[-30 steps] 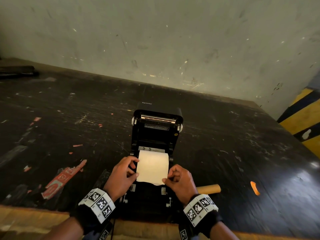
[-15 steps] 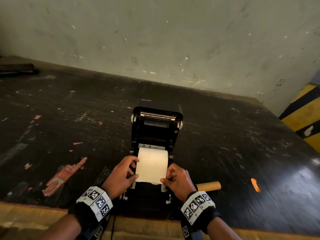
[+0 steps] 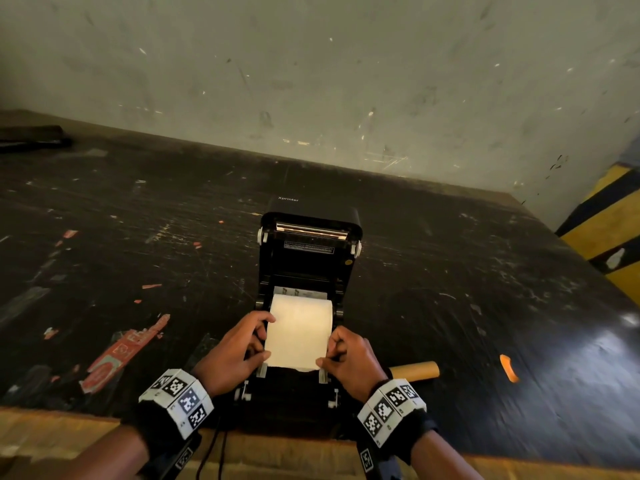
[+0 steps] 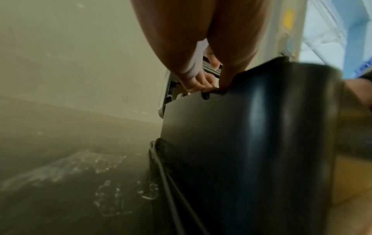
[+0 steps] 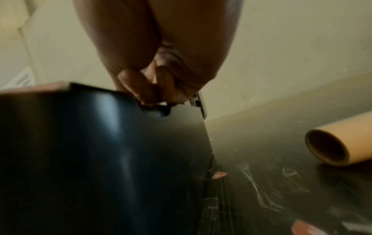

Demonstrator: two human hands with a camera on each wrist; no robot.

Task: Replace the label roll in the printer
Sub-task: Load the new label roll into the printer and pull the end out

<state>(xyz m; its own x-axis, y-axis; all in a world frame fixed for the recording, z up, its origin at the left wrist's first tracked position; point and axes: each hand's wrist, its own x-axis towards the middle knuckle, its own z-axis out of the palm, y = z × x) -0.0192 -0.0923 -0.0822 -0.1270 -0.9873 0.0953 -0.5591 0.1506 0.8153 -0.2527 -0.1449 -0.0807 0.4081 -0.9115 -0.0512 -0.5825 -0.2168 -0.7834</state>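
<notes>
Pinching the paper point(image 3: 298, 336) by both side edges, left hand point(image 3: 232, 353) and right hand point(image 3: 350, 358) clamped on it over the open printer point(image 3: 309, 265); I judge it light, limp, tear-prone; edges suit

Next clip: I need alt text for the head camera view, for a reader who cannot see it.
Two hands, left hand and right hand, pinch the side edges of white label paper pulled from a roll inside an open black printer on a scuffed dark table. An empty cardboard tube lies to the printer's right, near an orange scrap.
</notes>
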